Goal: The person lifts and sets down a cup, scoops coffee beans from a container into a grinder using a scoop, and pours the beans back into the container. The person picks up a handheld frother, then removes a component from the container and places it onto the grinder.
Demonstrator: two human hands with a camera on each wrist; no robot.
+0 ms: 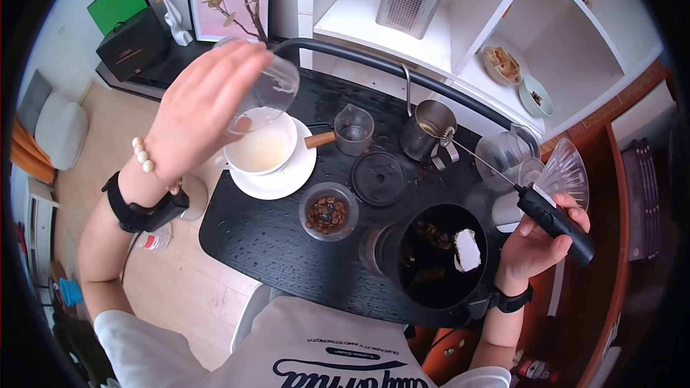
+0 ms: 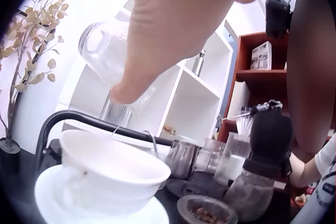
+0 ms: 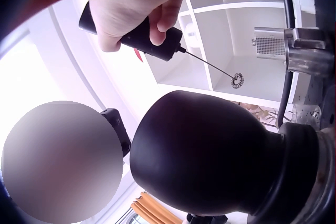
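My left hand grips a clear glass, tilted with its mouth low over a white cup. Inside the cup is a pale, creamy liquid, and a saucer sits beneath. At the right, my right hand holds a black handheld milk frother, its wire whisk pointing up and left, overlapping the steel pitcher in the head view. In the right wrist view the whisk hangs in the air.
Coffee beans fill a small bowl between the saucer and a dark-topped grinder. Around them are a black round lid, a wooden-handled glass jug and a ribbed glass dripper. A black rail edges the table before white shelves.
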